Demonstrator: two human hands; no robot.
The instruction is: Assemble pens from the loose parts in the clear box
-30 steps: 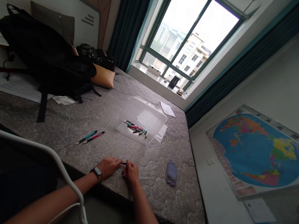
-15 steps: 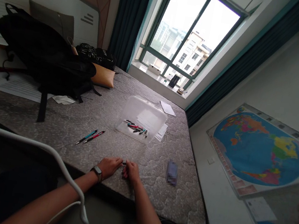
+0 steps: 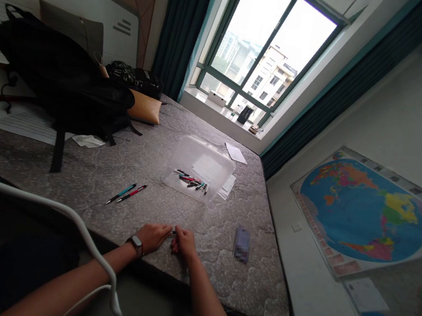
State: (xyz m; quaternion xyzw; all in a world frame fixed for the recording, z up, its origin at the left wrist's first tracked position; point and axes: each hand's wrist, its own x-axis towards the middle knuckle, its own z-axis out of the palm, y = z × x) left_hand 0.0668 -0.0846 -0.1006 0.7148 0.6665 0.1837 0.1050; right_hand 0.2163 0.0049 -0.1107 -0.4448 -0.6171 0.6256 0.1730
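Observation:
Close together over the mattress's near edge, my left hand (image 3: pixel 154 237) and my right hand (image 3: pixel 185 243) are both closed. Their fingertips meet around a small dark piece (image 3: pixel 173 232) that looks like a pen part; the fingers cover most of it. Two pens, a teal and black pen (image 3: pixel 121 194) and a red and black pen (image 3: pixel 132 194), lie side by side to the left. Beyond my hands is a clear plastic box (image 3: pixel 178 156) with several pens or pen parts (image 3: pixel 192 181) inside.
The grey quilted mattress (image 3: pixel 200 219) carries a black backpack (image 3: pixel 55 70) and tan pouch (image 3: pixel 145 108) at back left. White papers (image 3: pixel 235 153) lie behind and beside the box. A blurred object (image 3: pixel 242 244) rests at right. A white tube (image 3: pixel 74 215) crosses in front of my left forearm.
My fingertips have drawn closer together, and less of the dark piece shows between them. The pens and the box stay in place; the view has shifted slightly.

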